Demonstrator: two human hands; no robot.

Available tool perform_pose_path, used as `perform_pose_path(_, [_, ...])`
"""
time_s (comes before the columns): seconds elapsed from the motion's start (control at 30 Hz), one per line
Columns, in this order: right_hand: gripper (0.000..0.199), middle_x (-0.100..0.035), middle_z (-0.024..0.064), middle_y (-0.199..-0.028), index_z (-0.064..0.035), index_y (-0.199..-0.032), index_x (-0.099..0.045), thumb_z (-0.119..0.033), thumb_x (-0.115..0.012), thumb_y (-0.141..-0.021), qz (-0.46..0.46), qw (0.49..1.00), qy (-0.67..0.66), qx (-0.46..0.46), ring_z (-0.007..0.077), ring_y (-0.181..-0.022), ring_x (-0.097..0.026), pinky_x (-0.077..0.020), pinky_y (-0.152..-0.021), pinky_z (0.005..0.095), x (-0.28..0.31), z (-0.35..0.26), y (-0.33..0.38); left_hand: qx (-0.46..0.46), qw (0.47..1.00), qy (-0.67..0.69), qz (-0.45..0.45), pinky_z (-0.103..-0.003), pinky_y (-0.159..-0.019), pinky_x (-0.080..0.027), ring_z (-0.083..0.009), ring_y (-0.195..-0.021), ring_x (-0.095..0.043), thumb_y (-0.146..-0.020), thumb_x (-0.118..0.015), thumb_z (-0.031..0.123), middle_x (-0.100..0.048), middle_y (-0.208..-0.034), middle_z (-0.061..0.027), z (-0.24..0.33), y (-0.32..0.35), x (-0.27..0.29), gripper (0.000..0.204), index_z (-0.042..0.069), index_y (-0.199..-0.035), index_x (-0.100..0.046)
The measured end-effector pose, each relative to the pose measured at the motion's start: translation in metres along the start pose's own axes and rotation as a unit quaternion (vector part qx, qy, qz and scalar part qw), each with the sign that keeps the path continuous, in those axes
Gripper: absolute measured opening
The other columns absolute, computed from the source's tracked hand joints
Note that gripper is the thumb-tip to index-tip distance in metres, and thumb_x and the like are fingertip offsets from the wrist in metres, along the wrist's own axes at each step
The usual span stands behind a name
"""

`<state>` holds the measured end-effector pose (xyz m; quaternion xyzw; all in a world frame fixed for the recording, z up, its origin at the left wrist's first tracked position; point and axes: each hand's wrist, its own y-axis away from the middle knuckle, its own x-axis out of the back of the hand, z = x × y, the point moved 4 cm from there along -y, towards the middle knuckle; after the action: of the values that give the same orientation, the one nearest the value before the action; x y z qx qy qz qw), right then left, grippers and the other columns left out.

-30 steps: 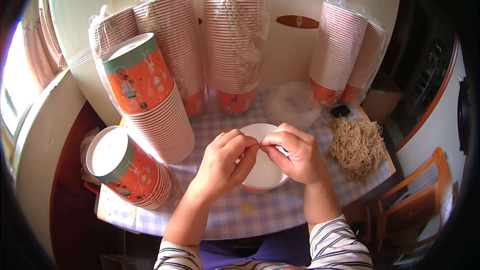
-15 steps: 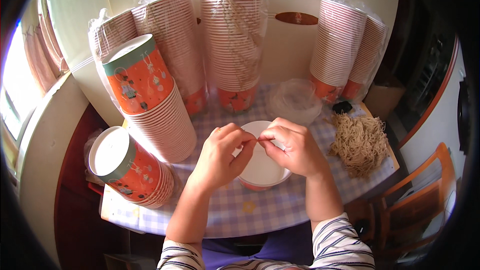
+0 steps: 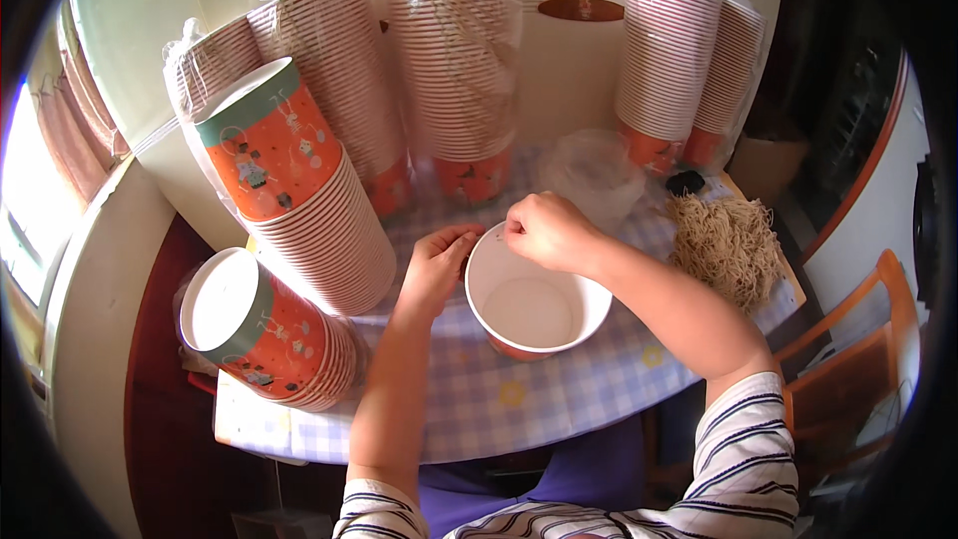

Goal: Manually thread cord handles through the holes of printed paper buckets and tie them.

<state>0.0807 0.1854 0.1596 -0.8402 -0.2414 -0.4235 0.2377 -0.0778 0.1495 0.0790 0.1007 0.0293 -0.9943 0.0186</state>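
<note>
Two bare hands at the rim of a round, white-lined orange paper bucket (image 3: 539,311) on the blue-and-white checked tabletop (image 3: 589,394).
Left hand (image 3: 437,265): bent fingers at the bucket's left outer side. Right hand (image 3: 547,230): fingers curled together at its far rim. I cannot tell whether either grasps anything. Right of the bucket lies a tangled beige string heap (image 3: 726,252); left of it stands a tall stack of nested orange-and-green paper buckets (image 3: 324,240).

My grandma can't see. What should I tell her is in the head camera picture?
A person's left hand and right hand are at an open paper tub's far rim. Stacked tubs stand behind and left; a tan stringy heap lies right.
</note>
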Motion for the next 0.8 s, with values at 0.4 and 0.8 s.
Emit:
perform_pose_path(0.4, [0.013,-0.065,0.0204,-0.074,0.0003,-0.072,-0.067,-0.009,-0.058,-0.074,0.038,0.999,0.005,0.019,0.0351,-0.071,-0.065,-0.0514,-0.068,0.0434,-0.010,-0.002,0.003,-0.024,1.000,-0.014,-0.004,-0.023,-0.070,-0.050,-0.0105,-0.081,-0.062,-0.093,-0.056,0.013,-0.067,-0.093,-0.0075,-0.006,0.000,0.003,0.024,-0.006,-0.107,-0.063])
perform_pose_path(0.8, [0.012,-0.065,0.0182,-0.075,0.0001,-0.073,-0.065,-0.011,-0.060,-0.073,0.056,0.997,0.051,0.028,0.0346,-0.073,-0.064,-0.0501,-0.067,0.0423,-0.017,-0.001,-0.001,-0.013,1.000,-0.005,-0.009,-0.024,-0.072,-0.050,-0.0110,-0.083,-0.062,-0.093,-0.057,0.015,-0.067,-0.096,-0.0080,-0.010,-0.003,0.006,0.025,-0.005,-0.107,-0.064])
